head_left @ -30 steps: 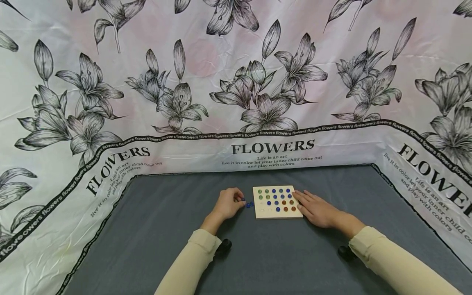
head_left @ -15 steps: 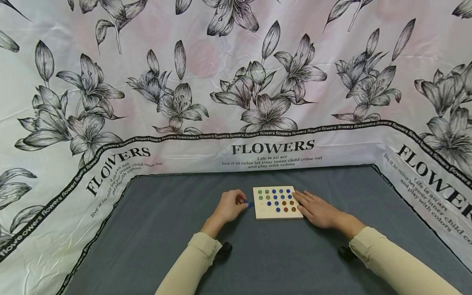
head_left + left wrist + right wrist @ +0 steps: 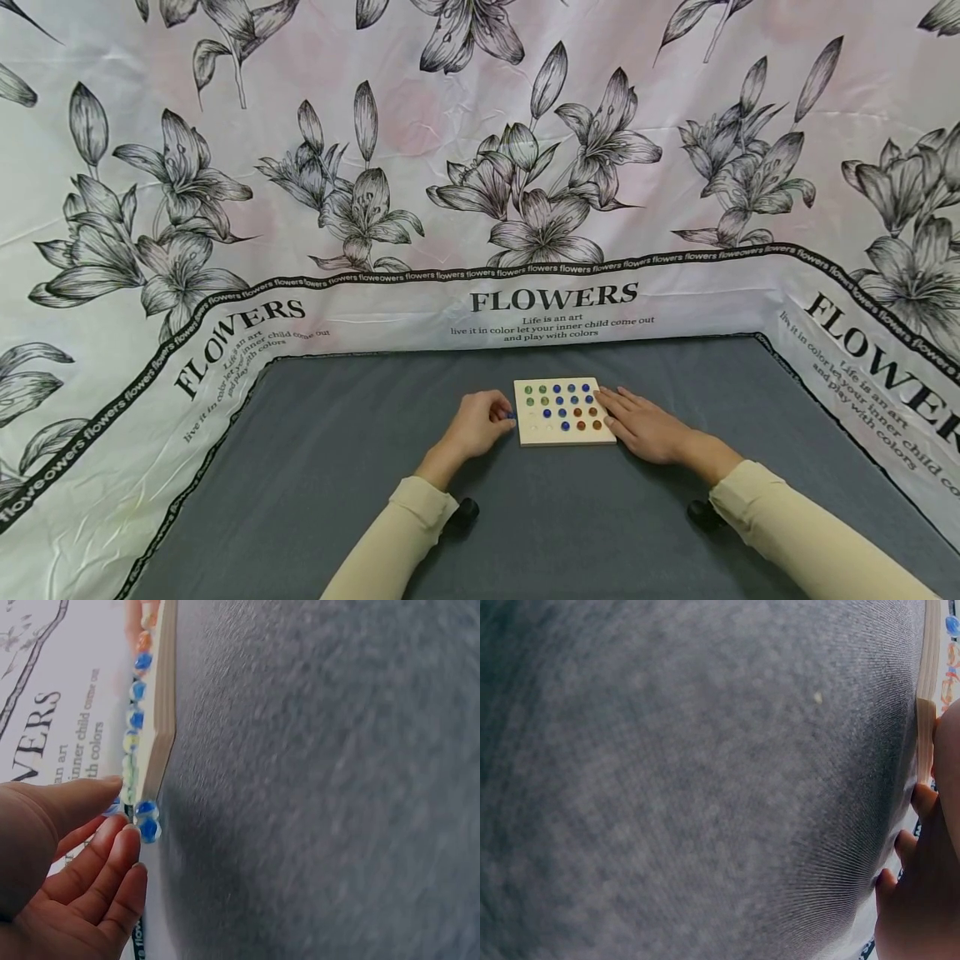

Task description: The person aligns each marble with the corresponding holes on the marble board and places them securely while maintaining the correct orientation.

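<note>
A pale wooden marble board (image 3: 532, 437) lies flat on the table, with green, blue and orange glass marbles in rows of hollows. Several hollows at its lower left hold no marble. At the board's left edge, my left hand (image 3: 477, 423) pinches a blue marble (image 3: 112, 808) between thumb and fingertips; the fingers partly hide it. Two more blue marbles (image 3: 148, 829) lie on the cloth beside the board's corner, just past those fingertips. My right hand (image 3: 647, 425) rests with fairly straight fingers on the board's right edge, covering a little of it.
A dark grey cloth (image 3: 570, 517) covers the table. Behind and along both sides hangs a white curtain (image 3: 360, 312) printed with lilies and lettering. A black wrist device (image 3: 462, 512) sits under the left cuff, another (image 3: 705, 515) under the right.
My left hand has moved a little to the right, up to the board's left edge, and now hides most of the loose blue marbles from the head view. The right hand and board stay put.
</note>
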{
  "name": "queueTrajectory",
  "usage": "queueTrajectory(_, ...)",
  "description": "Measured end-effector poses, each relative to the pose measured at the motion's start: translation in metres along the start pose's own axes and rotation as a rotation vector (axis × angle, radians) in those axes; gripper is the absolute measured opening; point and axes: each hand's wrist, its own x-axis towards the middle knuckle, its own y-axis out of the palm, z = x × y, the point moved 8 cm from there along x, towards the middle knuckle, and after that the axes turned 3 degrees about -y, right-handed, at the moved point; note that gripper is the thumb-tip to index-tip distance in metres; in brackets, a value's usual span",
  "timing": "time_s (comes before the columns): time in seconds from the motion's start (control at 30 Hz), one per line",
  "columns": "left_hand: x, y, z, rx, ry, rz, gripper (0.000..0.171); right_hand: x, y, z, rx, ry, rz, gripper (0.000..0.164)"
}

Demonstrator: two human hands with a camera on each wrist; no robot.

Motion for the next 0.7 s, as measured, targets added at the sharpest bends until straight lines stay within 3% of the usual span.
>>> queueTrajectory(0.7, 0.007, 0.025, -0.029, -0.009, 0.09, 0.055, 0.008, 0.0, 0.001, -0.003, -0.007, 0.004, 0.004, 0.057)
